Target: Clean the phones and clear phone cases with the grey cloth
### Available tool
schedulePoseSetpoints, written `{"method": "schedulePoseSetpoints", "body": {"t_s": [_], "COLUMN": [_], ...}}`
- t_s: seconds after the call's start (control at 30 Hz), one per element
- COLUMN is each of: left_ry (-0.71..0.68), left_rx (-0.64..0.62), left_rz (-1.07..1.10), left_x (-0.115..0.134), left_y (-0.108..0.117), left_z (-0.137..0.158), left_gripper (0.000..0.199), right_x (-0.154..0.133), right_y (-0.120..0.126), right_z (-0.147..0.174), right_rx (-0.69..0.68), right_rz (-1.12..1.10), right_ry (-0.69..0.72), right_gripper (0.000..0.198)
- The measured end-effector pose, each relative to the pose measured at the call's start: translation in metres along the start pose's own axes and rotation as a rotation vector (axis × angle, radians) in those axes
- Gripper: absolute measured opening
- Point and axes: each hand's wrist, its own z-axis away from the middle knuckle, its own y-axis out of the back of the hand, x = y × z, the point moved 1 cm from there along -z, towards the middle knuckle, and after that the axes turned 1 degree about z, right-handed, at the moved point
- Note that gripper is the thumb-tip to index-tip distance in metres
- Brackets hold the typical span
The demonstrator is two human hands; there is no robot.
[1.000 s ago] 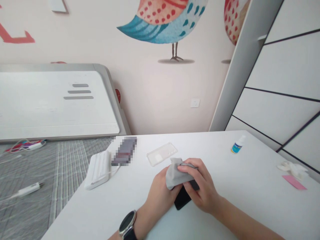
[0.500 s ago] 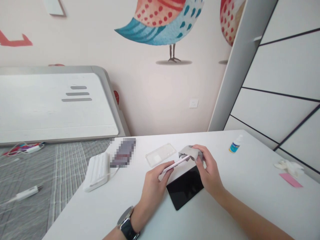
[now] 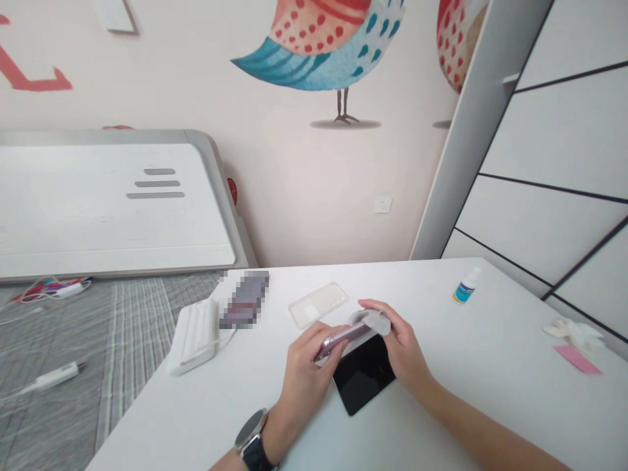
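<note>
Pinched in my left hand (image 3: 308, 366) is a slim, pale purple phone (image 3: 341, 339), tilted up on its edge above the table. My right hand (image 3: 405, 347) is closed on a grey cloth (image 3: 375, 321), which wraps around the phone's far end. Beneath both hands a black-screened phone (image 3: 366, 383) lies flat, its upper part covered by the hands and the held phone. A clear phone case (image 3: 318, 305) rests on the table just beyond my left hand.
On the white table (image 3: 206, 412) stand a small spray bottle (image 3: 466, 286) at right and a white power strip (image 3: 195, 337) at left beside a blurred-out phone-like item (image 3: 245, 299). Crumpled white tissue (image 3: 574, 333) and a pink slip (image 3: 577, 360) lie far right.
The held phone has turned so that more of its purple face shows. My right hand and the cloth have shifted slightly down and left. The view has drifted a little.
</note>
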Motion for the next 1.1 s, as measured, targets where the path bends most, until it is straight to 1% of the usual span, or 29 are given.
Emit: {"method": "schedulePoseSetpoints", "body": {"t_s": [0.07,0.1,0.17,0.23,0.27,0.3,0.33,0.37,0.43,0.47,0.5,0.53,0.6,0.67,0.7,0.73,0.77,0.83,0.87,0.9,0.93,0.97,1.03,1.1], "left_ry": [0.002,0.002,0.007,0.014,0.019,0.023,0.033,0.055,0.124,0.158,0.189,0.209,0.217,0.206,0.200,0.200,0.205,0.220,0.226,0.234,0.244,0.259,0.298,0.367], "left_rx": [0.017,0.018,0.009,-0.003,-0.004,0.001,0.015,0.027,0.044,0.047,0.046,0.038,0.017,-0.002,-0.011,-0.014,-0.012,-0.002,0.009,0.014,0.012,0.004,-0.007,0.004], "left_rz": [0.021,0.028,0.034,0.038,0.038,0.036,0.032,0.027,0.030,0.040,0.054,0.066,0.071,0.059,0.054,0.052,0.056,0.071,0.080,0.085,0.085,0.082,0.090,0.155], "left_x": [0.001,0.000,-0.002,-0.004,-0.005,-0.006,-0.006,-0.005,-0.004,-0.004,-0.004,-0.004,-0.004,-0.006,-0.006,-0.006,-0.006,-0.005,-0.004,-0.004,-0.004,-0.004,-0.006,-0.008], "left_y": [-0.002,-0.003,-0.004,-0.005,-0.005,-0.004,-0.004,-0.003,-0.002,-0.003,-0.003,-0.004,-0.005,-0.005,-0.005,-0.005,-0.005,-0.005,-0.005,-0.005,-0.006,-0.006,-0.006,-0.005], "left_z": [0.002,0.003,0.006,0.009,0.010,0.010,0.010,0.010,0.008,0.007,0.006,0.005,0.005,0.006,0.006,0.006,0.007,0.006,0.006,0.006,0.006,0.005,0.005,0.003], "left_gripper": [0.017,0.017,0.015,0.015,0.017,0.018,0.017,0.015,0.016,0.019,0.021,0.020,0.015,0.021,0.023,0.023,0.020,0.015,0.017,0.018,0.018,0.016,0.019,0.024], "right_x": [-0.006,-0.011,-0.023,-0.033,-0.035,-0.035,-0.033,-0.029,-0.019,-0.015,-0.014,-0.014,-0.020,-0.025,-0.025,-0.024,-0.020,-0.011,-0.008,-0.007,-0.008,-0.011,-0.018,-0.023], "right_y": [-0.003,-0.006,-0.013,-0.019,-0.021,-0.020,-0.019,-0.016,-0.010,-0.008,-0.009,-0.011,-0.018,-0.024,-0.024,-0.022,-0.019,-0.010,-0.007,-0.007,-0.009,-0.013,-0.024,-0.030], "right_z": [0.006,0.010,0.019,0.025,0.025,0.024,0.022,0.018,0.012,0.010,0.010,0.012,0.018,0.022,0.022,0.020,0.017,0.010,0.008,0.008,0.010,0.014,0.022,0.025], "right_rx": [-0.026,-0.068,-0.218,-0.398,-0.461,-0.481,-0.454,-0.389,-0.229,-0.179,-0.167,-0.195,-0.311,-0.431,-0.464,-0.459,-0.420,-0.279,-0.213,-0.175,-0.176,-0.213,-0.335,-0.449], "right_rz": [0.130,0.215,0.382,0.497,0.534,0.564,0.593,0.623,0.680,0.697,0.704,0.700,0.672,0.649,0.650,0.661,0.681,0.732,0.748,0.752,0.746,0.734,0.721,0.743], "right_ry": [0.135,0.222,0.370,0.479,0.520,0.544,0.542,0.512,0.394,0.341,0.314,0.317,0.388,0.470,0.492,0.491,0.468,0.377,0.334,0.310,0.315,0.346,0.451,0.549], "right_gripper": [0.035,0.039,0.048,0.061,0.068,0.074,0.076,0.076,0.074,0.074,0.076,0.080,0.091,0.099,0.098,0.095,0.091,0.080,0.076,0.076,0.079,0.084,0.099,0.106]}}
